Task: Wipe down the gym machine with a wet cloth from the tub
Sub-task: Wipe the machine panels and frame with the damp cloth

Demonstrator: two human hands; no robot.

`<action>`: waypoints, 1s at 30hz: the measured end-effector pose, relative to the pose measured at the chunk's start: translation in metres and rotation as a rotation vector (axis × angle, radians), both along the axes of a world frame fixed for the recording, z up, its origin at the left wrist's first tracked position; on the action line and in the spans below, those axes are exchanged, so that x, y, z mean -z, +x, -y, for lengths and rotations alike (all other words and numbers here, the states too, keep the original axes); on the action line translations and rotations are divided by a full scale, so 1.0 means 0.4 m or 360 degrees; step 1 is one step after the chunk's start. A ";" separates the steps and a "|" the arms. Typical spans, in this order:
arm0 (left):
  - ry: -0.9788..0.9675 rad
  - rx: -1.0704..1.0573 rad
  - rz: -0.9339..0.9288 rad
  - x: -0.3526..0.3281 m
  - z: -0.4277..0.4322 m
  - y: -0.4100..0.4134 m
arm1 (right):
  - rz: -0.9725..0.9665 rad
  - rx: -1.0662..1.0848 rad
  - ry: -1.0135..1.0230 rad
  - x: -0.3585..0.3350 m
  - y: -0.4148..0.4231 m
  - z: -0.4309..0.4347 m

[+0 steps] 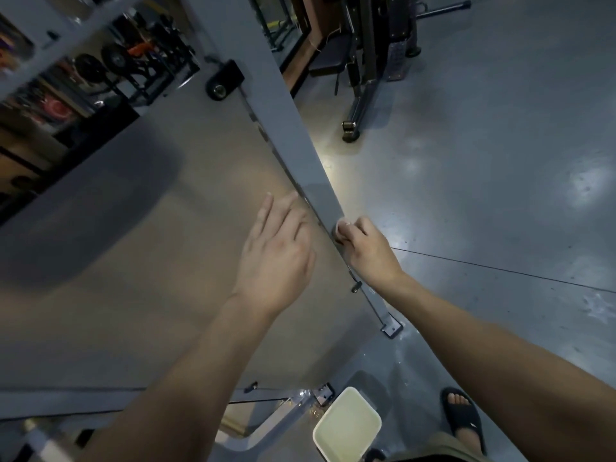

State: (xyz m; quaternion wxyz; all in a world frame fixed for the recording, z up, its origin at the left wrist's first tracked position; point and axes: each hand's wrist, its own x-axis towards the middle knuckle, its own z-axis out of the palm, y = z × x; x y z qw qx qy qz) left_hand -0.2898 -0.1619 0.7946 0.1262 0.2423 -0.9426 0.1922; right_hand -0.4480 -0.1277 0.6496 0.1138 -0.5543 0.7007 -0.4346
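A pale tub [346,425] sits on the floor beside a sandalled foot [463,415]. Beyond it, the left hand [276,258] is open, fingers straight, over the machine's beige panel [150,311]. The right hand [363,248] pinches a small white cloth [341,225] against the grey upright [286,128].

Gym: weight plates [88,66], bench [328,63], machine frames [366,78].

pale cloth [342,226] on grey machine post [300,145]
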 end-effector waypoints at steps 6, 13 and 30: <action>-0.0042 0.0046 -0.0010 -0.003 0.009 -0.022 | 0.0107 0.0134 -0.0505 -0.121 0.025 0.035; -0.0074 0.0120 0.0027 0.035 0.024 -0.022 | 0.0348 0.0249 -0.0156 0.074 0.052 0.014; -0.0380 -0.0110 0.0805 0.121 0.050 -0.029 | 0.0880 0.0569 -0.0145 0.160 0.087 0.030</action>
